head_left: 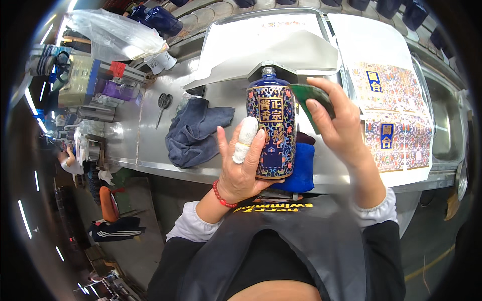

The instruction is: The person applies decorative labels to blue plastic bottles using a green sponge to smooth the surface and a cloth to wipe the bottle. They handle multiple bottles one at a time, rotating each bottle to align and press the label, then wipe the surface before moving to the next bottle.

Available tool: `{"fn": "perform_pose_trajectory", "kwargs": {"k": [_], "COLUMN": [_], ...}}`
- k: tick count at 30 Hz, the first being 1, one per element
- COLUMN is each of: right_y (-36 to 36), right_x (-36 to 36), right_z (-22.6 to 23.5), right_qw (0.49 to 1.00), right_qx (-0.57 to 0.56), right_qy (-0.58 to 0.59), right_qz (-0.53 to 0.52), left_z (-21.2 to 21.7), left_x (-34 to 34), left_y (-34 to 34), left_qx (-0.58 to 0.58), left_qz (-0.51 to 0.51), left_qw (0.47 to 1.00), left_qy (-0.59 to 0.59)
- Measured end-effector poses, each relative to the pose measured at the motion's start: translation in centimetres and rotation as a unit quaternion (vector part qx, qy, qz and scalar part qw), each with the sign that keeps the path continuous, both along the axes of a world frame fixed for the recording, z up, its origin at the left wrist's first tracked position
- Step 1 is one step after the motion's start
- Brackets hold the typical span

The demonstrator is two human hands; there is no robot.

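A dark blue bottle with a colourful floral wrap and gold lettering stands in front of me, its narrow neck pointing away. My left hand grips its lower left side, thumb near the base. One finger of that hand is wrapped in white, and a red bead bracelet circles the wrist. In my right hand, a flat green scraper is pinched between thumb and fingers. Its edge is close to the bottle's upper right side; whether it touches, I cannot tell. A dark angular holder shows behind the bottle's neck.
A grey-blue towel and black scissors lie left on the metal table. A blue cloth sits right of the bottle. Printed floral sheets lie at right; white paper fills a tray behind. Blue bottles stand farther back.
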State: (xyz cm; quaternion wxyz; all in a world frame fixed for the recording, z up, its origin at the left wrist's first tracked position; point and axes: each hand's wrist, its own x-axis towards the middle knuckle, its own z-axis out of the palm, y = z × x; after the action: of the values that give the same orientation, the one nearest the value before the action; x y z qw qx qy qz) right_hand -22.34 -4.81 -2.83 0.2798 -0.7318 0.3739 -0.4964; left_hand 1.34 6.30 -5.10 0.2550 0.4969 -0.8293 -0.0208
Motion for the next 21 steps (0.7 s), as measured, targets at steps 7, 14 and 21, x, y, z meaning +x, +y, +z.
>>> {"fn": "perform_pose_trajectory", "kwargs": {"k": [7,14,21], "right_y": [2.3,3.3,4.1], "right_x": [0.3,1.6,2.0], "right_z": [-1.3,-0.3,0.2], "right_qw": [0.987,0.985,0.973], "right_qx": [-0.085,-0.044,-0.009], "right_qy": [0.131,0.163,0.231], "right_qz": [0.048,0.031,0.009], "left_z": [-0.3,0.2,-0.4], "left_x": [1.1,0.1,-1.0], "left_y": [-0.3,-5.7,-8.8], "left_qx": [0.013,0.282,0.271], "left_qz": [-0.038,0.003,0.012], "left_qw": [0.992,0.708,0.789], "left_qy": [0.119,0.647,0.551]}}
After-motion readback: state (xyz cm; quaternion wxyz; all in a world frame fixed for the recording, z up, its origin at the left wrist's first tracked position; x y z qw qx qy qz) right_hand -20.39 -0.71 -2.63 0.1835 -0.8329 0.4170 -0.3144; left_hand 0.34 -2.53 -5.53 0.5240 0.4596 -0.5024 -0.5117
